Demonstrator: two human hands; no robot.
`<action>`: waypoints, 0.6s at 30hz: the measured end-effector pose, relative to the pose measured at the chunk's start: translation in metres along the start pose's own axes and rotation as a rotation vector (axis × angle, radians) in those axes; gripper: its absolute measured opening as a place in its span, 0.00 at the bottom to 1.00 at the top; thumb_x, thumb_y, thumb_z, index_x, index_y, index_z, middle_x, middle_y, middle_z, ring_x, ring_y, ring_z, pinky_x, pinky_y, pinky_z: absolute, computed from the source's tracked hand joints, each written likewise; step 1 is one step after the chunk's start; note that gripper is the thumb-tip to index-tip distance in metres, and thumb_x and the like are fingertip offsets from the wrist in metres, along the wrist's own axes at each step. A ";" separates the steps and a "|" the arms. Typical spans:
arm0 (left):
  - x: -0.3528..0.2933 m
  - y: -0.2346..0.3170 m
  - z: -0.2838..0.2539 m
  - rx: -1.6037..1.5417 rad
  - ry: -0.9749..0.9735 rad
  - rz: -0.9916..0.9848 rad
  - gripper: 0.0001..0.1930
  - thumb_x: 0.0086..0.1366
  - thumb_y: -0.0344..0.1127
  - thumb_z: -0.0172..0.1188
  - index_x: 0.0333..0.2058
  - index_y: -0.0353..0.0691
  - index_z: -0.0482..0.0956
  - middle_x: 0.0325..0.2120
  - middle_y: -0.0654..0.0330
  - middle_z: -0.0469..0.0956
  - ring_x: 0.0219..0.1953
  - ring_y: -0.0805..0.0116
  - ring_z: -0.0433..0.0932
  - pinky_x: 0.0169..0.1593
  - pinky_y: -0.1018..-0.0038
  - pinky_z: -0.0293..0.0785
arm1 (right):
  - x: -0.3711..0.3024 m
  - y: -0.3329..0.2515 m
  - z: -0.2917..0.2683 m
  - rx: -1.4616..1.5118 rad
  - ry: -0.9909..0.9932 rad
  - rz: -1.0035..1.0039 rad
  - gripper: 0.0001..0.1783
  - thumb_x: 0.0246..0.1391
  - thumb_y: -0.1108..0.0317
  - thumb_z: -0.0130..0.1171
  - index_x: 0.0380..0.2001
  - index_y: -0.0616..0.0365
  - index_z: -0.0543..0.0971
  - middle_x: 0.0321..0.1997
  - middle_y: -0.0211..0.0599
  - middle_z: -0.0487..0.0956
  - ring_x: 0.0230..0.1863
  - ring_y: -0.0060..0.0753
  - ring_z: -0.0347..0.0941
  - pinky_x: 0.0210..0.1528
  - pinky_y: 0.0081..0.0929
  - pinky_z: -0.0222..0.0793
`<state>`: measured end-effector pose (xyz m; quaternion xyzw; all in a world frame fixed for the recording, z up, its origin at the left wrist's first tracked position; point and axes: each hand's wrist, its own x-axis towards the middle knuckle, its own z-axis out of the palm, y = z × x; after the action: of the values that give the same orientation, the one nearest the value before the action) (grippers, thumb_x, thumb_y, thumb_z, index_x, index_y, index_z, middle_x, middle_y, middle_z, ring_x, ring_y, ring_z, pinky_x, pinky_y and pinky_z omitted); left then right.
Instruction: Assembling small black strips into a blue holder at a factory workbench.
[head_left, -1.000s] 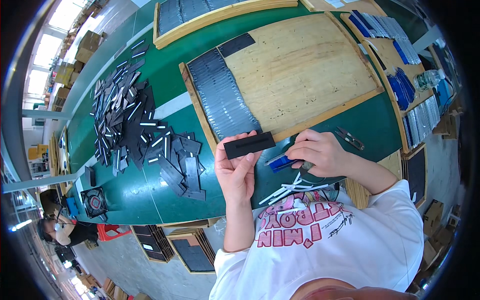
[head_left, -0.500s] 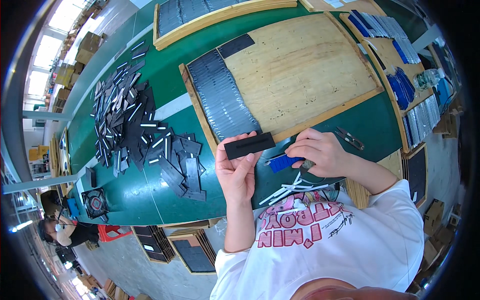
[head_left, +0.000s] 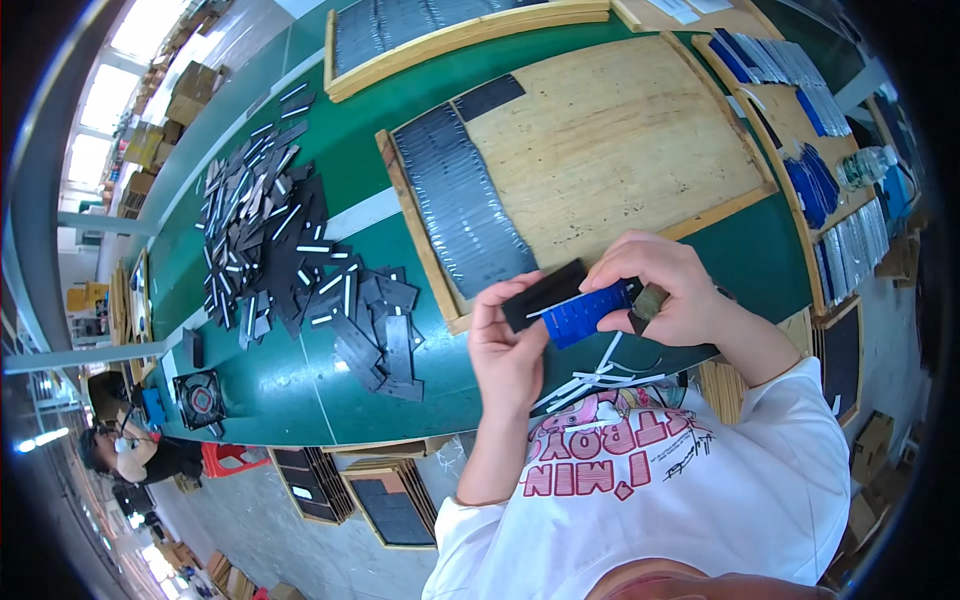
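Note:
Over the table's near edge, my left hand (head_left: 507, 365) grips a flat black rectangular plate (head_left: 543, 292), its thumb bent over the lower side. My right hand (head_left: 672, 285) pinches a thin blue strip piece (head_left: 585, 317) with pale marks along it. The blue piece lies right against the black plate, overlapping its lower right part. A small grey-brown block (head_left: 650, 302) also sits in the right hand, between fingers and palm. Below the hands lie loose white strips (head_left: 600, 380). The fingertips of the right hand are partly hidden behind the blue piece.
A wooden tray (head_left: 600, 140), partly filled with dark plates, lies ahead. To the left is a heap of black plates (head_left: 265, 220) beside a small fan (head_left: 200, 400). A board with blue and silver pieces (head_left: 805, 190) and a clear bottle (head_left: 865, 168) are at right.
My right hand has brought the blue piece up and left against the black plate. My left hand has shifted right and tilted the plate. The whole view has moved slightly.

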<state>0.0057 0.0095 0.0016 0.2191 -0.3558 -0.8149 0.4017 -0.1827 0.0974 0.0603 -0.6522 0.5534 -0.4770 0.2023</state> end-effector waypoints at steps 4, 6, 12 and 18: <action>0.000 -0.006 0.009 0.020 0.004 -0.050 0.27 0.49 0.07 0.57 0.47 0.38 0.68 0.51 0.48 0.71 0.54 0.60 0.72 0.56 0.66 0.73 | 0.007 0.001 0.004 -0.019 0.024 0.021 0.20 0.37 0.70 0.74 0.36 0.56 0.77 0.38 0.35 0.82 0.38 0.37 0.78 0.41 0.31 0.73; 0.000 -0.006 0.009 0.024 0.005 -0.054 0.26 0.49 0.08 0.58 0.47 0.38 0.68 0.51 0.48 0.71 0.54 0.60 0.72 0.56 0.66 0.73 | 0.008 0.002 0.006 -0.036 0.036 0.009 0.20 0.38 0.69 0.74 0.36 0.56 0.77 0.38 0.34 0.82 0.38 0.37 0.78 0.40 0.31 0.73; 0.001 -0.005 0.010 0.008 -0.018 -0.066 0.26 0.51 0.09 0.59 0.47 0.38 0.68 0.51 0.48 0.71 0.54 0.60 0.72 0.56 0.67 0.73 | 0.008 0.005 0.010 -0.092 0.057 -0.032 0.21 0.37 0.68 0.74 0.37 0.56 0.77 0.37 0.33 0.82 0.37 0.38 0.77 0.39 0.31 0.73; 0.003 -0.006 0.007 0.016 -0.062 -0.045 0.25 0.53 0.08 0.55 0.49 0.34 0.67 0.54 0.49 0.69 0.53 0.65 0.73 0.52 0.74 0.77 | 0.009 0.004 0.011 -0.112 0.058 -0.041 0.21 0.37 0.69 0.74 0.37 0.56 0.78 0.37 0.33 0.82 0.37 0.38 0.77 0.39 0.32 0.73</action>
<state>-0.0032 0.0124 0.0015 0.2049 -0.3698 -0.8271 0.3704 -0.1763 0.0852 0.0555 -0.6594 0.5716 -0.4679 0.1395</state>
